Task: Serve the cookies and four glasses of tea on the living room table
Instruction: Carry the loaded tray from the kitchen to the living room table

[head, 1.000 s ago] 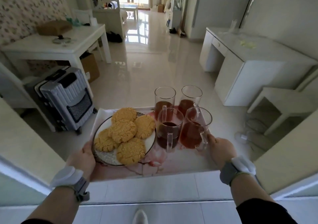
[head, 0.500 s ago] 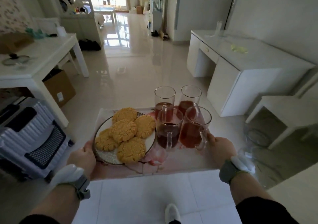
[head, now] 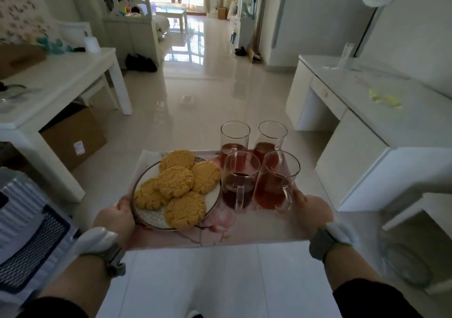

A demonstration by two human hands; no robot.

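A white desk (head: 381, 112) stands to the right and a white table (head: 56, 85) to the left, glossy floor (head: 195, 97) between. Carried above it is a tray (head: 256, 229), the left hand (head: 115, 220) gripping its left edge, the right hand (head: 310, 212) its right edge. On it sit a plate (head: 151, 217) of cookies (head: 176, 185) at left and four glasses (head: 254, 171) of tea at right.

A home: white table (head: 56, 83), desk (head: 367, 102), suitcase (head: 29, 232), glossy tiled floor (head: 195, 102).
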